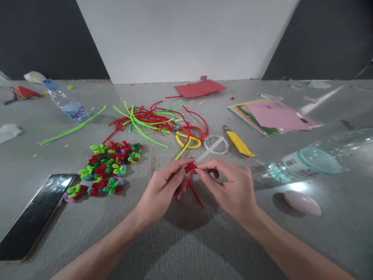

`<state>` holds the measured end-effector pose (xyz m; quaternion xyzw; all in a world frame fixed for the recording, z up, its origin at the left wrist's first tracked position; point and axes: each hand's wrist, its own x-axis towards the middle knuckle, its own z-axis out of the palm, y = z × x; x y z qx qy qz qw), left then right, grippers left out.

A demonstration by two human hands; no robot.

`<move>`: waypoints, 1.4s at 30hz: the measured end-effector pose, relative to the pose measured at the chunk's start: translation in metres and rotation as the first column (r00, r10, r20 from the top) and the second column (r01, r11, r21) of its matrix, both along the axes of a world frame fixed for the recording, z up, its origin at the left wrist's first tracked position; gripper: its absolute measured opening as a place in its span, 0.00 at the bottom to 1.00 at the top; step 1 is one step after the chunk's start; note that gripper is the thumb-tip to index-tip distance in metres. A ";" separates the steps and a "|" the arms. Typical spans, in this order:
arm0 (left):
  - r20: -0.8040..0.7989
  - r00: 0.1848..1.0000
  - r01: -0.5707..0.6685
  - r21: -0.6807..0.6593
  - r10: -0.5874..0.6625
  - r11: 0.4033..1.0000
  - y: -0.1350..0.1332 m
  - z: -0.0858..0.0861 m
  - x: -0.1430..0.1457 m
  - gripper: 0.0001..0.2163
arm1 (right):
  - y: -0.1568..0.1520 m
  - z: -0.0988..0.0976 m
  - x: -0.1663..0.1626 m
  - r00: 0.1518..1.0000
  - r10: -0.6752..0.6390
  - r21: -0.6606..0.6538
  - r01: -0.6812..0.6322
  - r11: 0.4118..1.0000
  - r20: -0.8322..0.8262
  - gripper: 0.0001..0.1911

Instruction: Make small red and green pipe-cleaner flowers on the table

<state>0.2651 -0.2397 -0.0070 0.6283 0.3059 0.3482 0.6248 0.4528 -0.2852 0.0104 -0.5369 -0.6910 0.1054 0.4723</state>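
Both hands are meeting just above the grey table (186,249), close to the person's body. The left hand (161,192) is pinching one side of a red pipe cleaner (190,168) between thumb and fingertips, and the right hand (233,190) is pinching the other side, so the two sets of fingertips are almost touching around a small bent knot of red. A loose tail of the pipe cleaner is hanging down and toward the right, between the two wrists. To the left of the hands a heap of finished pipe-cleaner flowers (107,169) in red, green and blue is lying on the table, and beside that, nearer the table's front edge, a dark phone (35,217) is lying face up. Beyond the hands a tangle of loose red and green pipe cleaners (151,118) is spreading across the middle, with yellow-handled scissors (186,138) at its right end, a clear tape ring (216,144) just beside them and a yellow utility knife (239,143) a little further right. A stack of coloured paper (271,116) is sitting toward the far right, a red sheet (199,88) near the white board at the back, a water bottle (68,104) is lying far left, and a pink oval object (303,202) is resting near the right hand.
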 end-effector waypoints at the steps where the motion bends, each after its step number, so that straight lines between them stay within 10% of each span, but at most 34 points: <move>1: 0.050 0.999 0.019 -0.031 -0.018 0.999 0.000 -0.001 0.000 0.17 | 0.000 0.000 0.000 0.999 0.009 -0.032 -0.010 0.999 -0.047 0.05; 11: 0.180 0.951 0.243 0.063 -0.251 0.968 0.014 0.000 -0.014 0.11 | 0.013 -0.002 0.009 0.715 0.180 -0.305 -0.493 0.814 -0.676 0.05; 18: -0.183 0.976 0.191 0.447 -0.119 0.874 0.020 0.013 -0.024 0.11 | 0.013 -0.002 0.010 0.683 0.200 -0.331 -0.562 0.758 -0.703 0.08; 26: -0.152 0.988 0.131 0.646 -0.041 0.752 0.021 0.009 -0.022 0.04 | 0.012 -0.004 0.006 0.650 0.142 -0.401 -0.611 0.682 -0.747 0.12; 42: -0.425 0.887 0.368 0.887 0.183 0.277 0.027 0.009 -0.024 0.09 | 0.016 0.002 0.018 0.755 0.086 -0.580 -0.567 0.585 -0.650 0.17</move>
